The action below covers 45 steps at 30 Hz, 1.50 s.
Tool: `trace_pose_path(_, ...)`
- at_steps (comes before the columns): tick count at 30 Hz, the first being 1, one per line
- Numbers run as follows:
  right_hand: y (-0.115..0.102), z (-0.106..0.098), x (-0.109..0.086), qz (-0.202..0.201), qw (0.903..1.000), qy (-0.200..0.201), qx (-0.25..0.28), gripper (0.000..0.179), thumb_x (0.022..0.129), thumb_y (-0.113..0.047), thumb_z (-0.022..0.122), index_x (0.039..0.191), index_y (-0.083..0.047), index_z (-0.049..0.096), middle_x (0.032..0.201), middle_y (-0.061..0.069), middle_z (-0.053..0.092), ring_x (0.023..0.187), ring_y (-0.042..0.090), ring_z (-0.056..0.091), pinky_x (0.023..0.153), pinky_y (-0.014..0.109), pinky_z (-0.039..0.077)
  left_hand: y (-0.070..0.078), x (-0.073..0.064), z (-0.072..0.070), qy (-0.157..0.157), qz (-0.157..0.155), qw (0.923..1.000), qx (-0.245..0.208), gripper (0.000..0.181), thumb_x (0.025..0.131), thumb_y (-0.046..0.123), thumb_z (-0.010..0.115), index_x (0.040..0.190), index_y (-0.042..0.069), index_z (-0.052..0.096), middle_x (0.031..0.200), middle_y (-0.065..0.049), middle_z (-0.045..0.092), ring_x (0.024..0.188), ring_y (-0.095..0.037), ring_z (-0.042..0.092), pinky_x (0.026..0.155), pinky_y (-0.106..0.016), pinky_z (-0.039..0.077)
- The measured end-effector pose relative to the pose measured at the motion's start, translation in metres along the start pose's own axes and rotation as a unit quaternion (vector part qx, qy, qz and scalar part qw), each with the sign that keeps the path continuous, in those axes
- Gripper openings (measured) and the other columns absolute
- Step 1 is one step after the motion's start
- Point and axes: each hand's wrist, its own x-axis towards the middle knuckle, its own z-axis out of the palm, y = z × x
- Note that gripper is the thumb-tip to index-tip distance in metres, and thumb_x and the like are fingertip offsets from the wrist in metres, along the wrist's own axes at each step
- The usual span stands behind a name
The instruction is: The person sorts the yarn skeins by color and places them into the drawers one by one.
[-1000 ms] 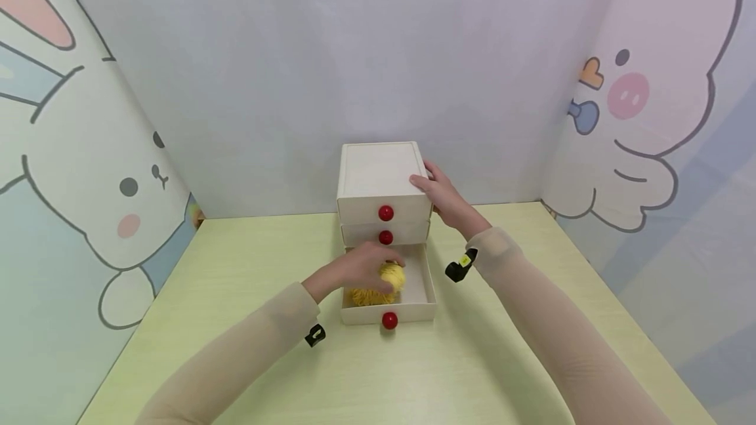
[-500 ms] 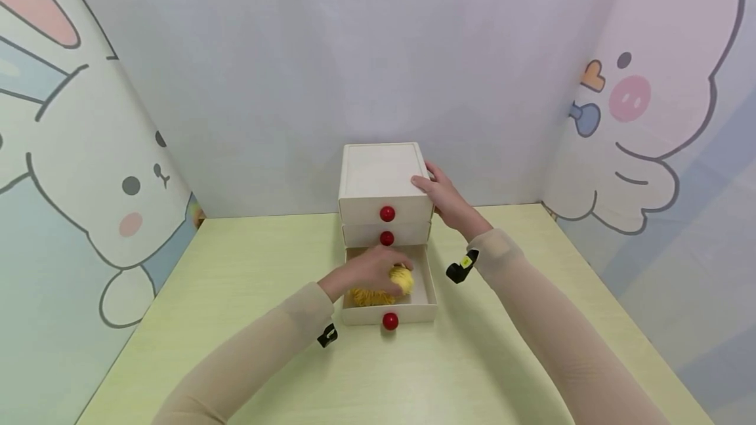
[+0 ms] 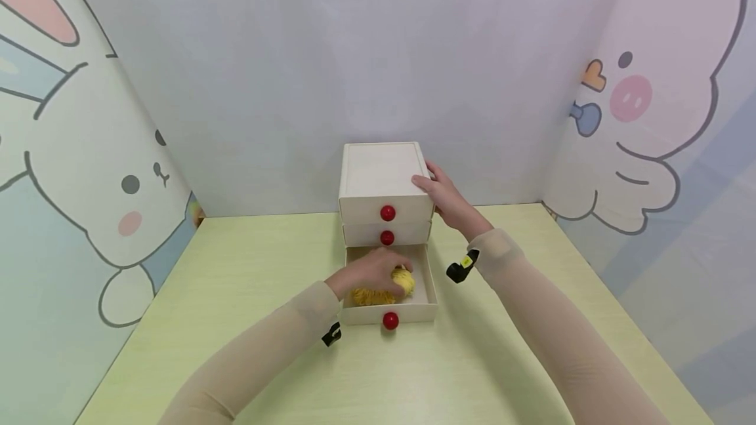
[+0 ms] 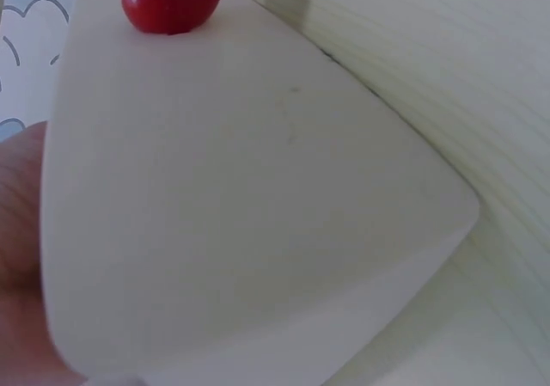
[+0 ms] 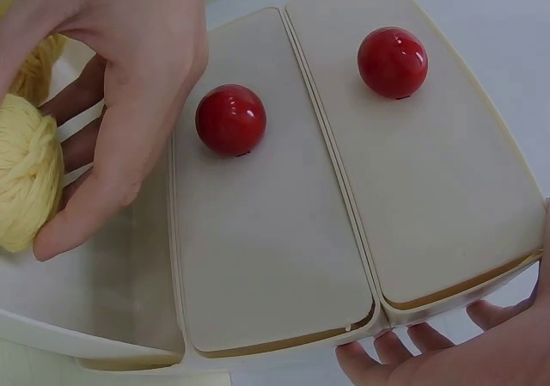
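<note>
A small white drawer unit [image 3: 380, 169] stands on the table, its bottom drawer [image 3: 416, 313] pulled out. Inside that drawer my left hand [image 3: 372, 270] holds a pale yellow ball of yarn [image 3: 405, 282], fingers and thumb around it. Darker yellow yarn [image 3: 372, 297] lies to its left, partly under the hand; the right wrist view also shows this darker yarn [image 5: 36, 68] behind the pale ball. My right hand [image 3: 450, 201] grips the unit's right side, thumb on the top edge and fingers along the side wall. The left wrist view is mostly filled by the drawer front [image 4: 241, 188].
Each drawer front has a round red knob, including the top knob [image 3: 387, 213], middle knob [image 3: 386, 237] and bottom knob [image 3: 390, 321]. The pale table [image 3: 260, 254] extends around the unit. A cloth wall [image 3: 266, 84] rises behind, with cartoon-printed sides left and right.
My left hand has shifted slightly right within the drawer, bringing the pale yarn ball along, and has barely moved in the last half second. My right hand stays on the unit.
</note>
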Motion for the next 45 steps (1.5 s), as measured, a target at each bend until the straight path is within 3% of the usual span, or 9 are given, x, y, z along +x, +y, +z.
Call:
trace_pose_path(11, 0.0, -0.001, 0.0, 0.001, 1.0, -0.001, -0.001, 0.073, 0.11, -0.038, 0.055, 0.171, -0.027, 0.017, 0.168, 0.016, 0.033, 0.146, 0.039, 0.044, 0.118, 0.062, 0.038, 0.003, 0.006, 0.005, 0.002, -0.001, 1.0, -0.001, 0.049, 0.089, 0.025, 0.088, 0.135, 0.018, 0.071, 0.116, 0.009, 0.069, 0.103, -0.014, 0.056, 0.095, -0.032, 0.05)
trace_pose_path(18, 0.0, -0.001, 0.001, -0.001, 1.0, -0.003, 0.001, 0.073, 0.11, -0.038, 0.055, 0.171, -0.026, 0.017, 0.168, 0.015, 0.034, 0.145, 0.039, 0.045, 0.118, 0.062, 0.038, 0.0, 0.001, 0.001, 0.002, 0.013, 0.9998, 0.016, 0.056, 0.089, 0.029, 0.089, 0.141, 0.018, 0.068, 0.127, 0.007, 0.07, 0.108, -0.013, 0.058, 0.102, -0.035, 0.051)
trace_pose_path(23, 0.0, -0.002, 0.003, 0.001, 1.0, -0.004, 0.0, 0.073, 0.11, -0.038, 0.055, 0.171, -0.026, 0.017, 0.168, 0.016, 0.033, 0.145, 0.039, 0.045, 0.118, 0.062, 0.038, -0.004, -0.008, -0.003, 0.009, 0.018, 0.9997, 0.014, 0.057, 0.089, 0.03, 0.089, 0.141, 0.019, 0.068, 0.135, 0.007, 0.07, 0.117, -0.015, 0.062, 0.106, -0.039, 0.051)
trace_pose_path(29, 0.0, -0.001, 0.002, 0.003, 1.0, -0.002, -0.002, 0.073, 0.11, -0.039, 0.055, 0.171, -0.026, 0.018, 0.168, 0.015, 0.033, 0.146, 0.04, 0.045, 0.118, 0.063, 0.038, -0.006, -0.02, -0.008, 0.024, 0.002, 0.9997, -0.01, 0.052, 0.089, 0.032, 0.089, 0.138, 0.023, 0.07, 0.131, 0.005, 0.073, 0.121, -0.021, 0.067, 0.1, -0.039, 0.056)
trace_pose_path(39, 0.003, -0.004, 0.003, 0.004, 1.0, 0.001, 0.006, 0.072, 0.11, -0.038, 0.055, 0.171, -0.026, 0.019, 0.167, 0.016, 0.036, 0.143, 0.04, 0.047, 0.116, 0.062, 0.04, -0.008, -0.045, -0.02, 0.069, 0.016, 0.996, -0.054, 0.047, 0.096, 0.025, 0.081, 0.139, 0.01, 0.069, 0.135, -0.01, 0.071, 0.116, -0.032, 0.069, 0.094, -0.044, 0.058)
trace_pose_path(45, 0.003, -0.004, 0.005, 0.003, 0.9999, -0.004, 0.011, 0.073, 0.11, -0.038, 0.056, 0.171, -0.027, 0.018, 0.169, 0.014, 0.033, 0.145, 0.038, 0.046, 0.118, 0.061, 0.039, -0.01, -0.065, -0.02, 0.103, 0.013, 0.9927, -0.061, 0.049, 0.098, 0.028, 0.08, 0.143, 0.014, 0.066, 0.139, -0.006, 0.068, 0.114, -0.03, 0.07, 0.093, -0.04, 0.059)
